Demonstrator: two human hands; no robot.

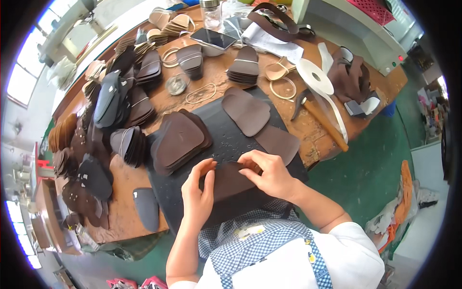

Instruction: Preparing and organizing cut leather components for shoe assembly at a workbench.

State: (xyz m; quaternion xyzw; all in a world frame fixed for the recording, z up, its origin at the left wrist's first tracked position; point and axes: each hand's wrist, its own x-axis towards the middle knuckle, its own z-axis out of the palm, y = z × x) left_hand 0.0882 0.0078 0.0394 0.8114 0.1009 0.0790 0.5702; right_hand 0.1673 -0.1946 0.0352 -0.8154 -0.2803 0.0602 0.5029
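A dark brown leather piece (230, 182) is held by its edges between my two hands, close to my apron. My left hand (198, 190) has its curled fingers and thumb at the left edge. My right hand (269, 174) pinches the upper right edge between thumb and fingers. Beneath lies a black work mat (224, 140). On the mat's left side is a stack of brown leather pieces (179, 139). Farther right, a rounded brown piece (246, 111) partly overlaps another brown piece (279, 144), just beyond my right hand.
Tied leather bundles (243, 66) and dark cut pieces (108, 101) crowd the table's far and left parts. A hammer (325, 124) and a white tape roll (315, 76) lie to the right. A tablet (213, 38) and a glass jar (210, 14) stand at the back.
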